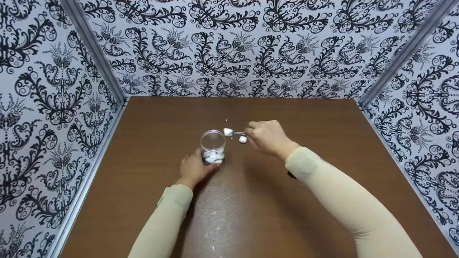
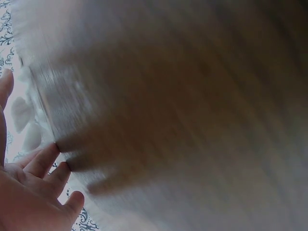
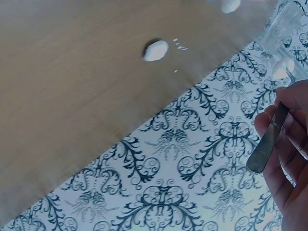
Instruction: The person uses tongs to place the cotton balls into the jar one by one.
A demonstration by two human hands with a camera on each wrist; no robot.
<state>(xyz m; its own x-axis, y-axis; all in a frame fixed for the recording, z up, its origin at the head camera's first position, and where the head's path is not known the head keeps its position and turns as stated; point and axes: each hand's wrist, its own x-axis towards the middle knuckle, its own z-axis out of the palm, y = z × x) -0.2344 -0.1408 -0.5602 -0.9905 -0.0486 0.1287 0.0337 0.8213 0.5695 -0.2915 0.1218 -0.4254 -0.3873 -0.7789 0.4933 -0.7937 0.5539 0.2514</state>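
Observation:
A clear jar [image 1: 213, 142] with several white pieces that look like marshmallows [image 1: 213, 157] in its lower part stands on the left of the work. My left hand [image 1: 195, 166] grips its lower side; in the left wrist view the fingers [image 2: 45, 161] are partly bent beside it. My right hand [image 1: 267, 136] pinches a metal fork [image 3: 269, 137] by its handle. At the fork's far end is one marshmallow [image 1: 228, 132], close to the right of the jar's rim. Another marshmallow [image 1: 242, 139] lies on the table below the right fingers.
The brown wooden table [image 1: 143, 143] carries a few tiny white crumbs [image 3: 180, 47] near the loose marshmallow. Patterned walls [image 1: 229, 50] rise along the back and both sides, with metal posts [image 1: 398, 57] at the corners.

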